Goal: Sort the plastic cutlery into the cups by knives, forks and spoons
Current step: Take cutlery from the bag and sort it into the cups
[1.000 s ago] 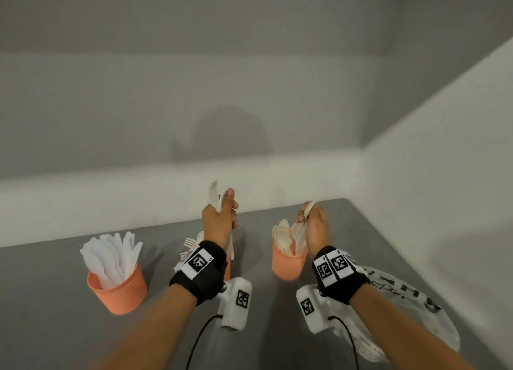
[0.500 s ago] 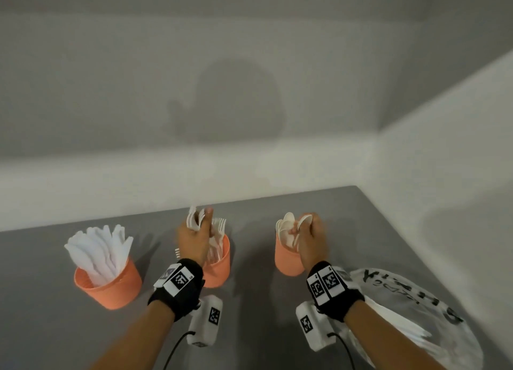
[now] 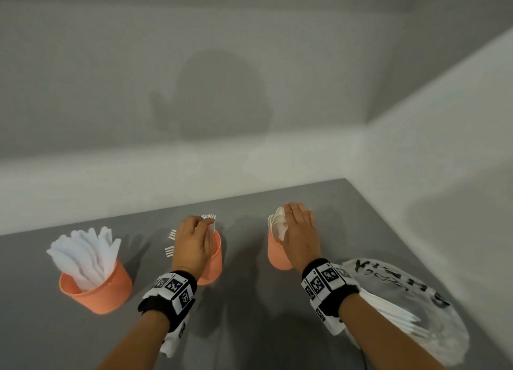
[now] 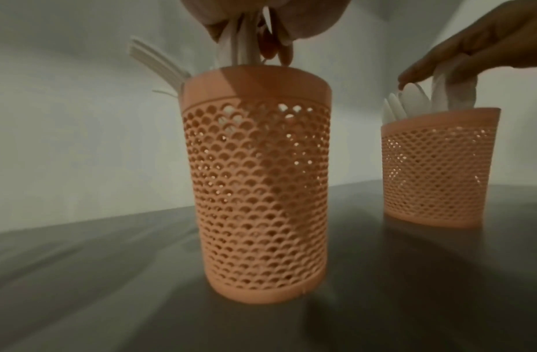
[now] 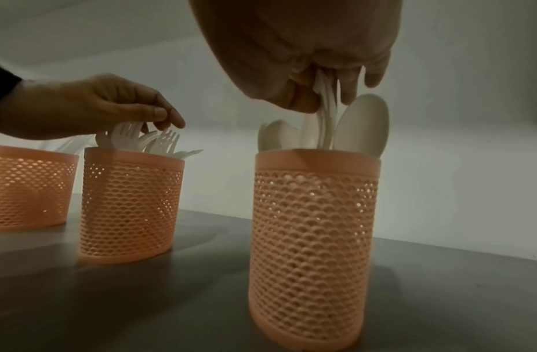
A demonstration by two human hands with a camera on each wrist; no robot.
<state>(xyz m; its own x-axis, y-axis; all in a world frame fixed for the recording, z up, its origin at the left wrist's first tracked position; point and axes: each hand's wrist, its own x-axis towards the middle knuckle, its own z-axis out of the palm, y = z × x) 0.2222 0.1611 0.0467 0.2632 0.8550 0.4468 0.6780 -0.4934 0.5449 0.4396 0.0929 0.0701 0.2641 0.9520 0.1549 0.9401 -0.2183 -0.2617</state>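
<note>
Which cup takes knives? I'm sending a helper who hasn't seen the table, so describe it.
On the grey table three orange mesh cups stand in a row. The knife cup is at the far left end, away from the plastic bag. No hand is over it, and it alone holds flat white knife blades, fanned out, not fork tines or spoon bowls.

Black lettering runs across the clear plastic bag (image 3: 410, 308) lying at the right edge of the grey desk (image 3: 249, 328), seen upside down from the head view and too blurred to spell out. The left wristband (image 3: 173, 289) and right wristband (image 3: 326, 282) each carry square black-and-white coded markers (machine patterns, not words); tiny digits at their corners are not legible. The cups bear no readable text.
</note>
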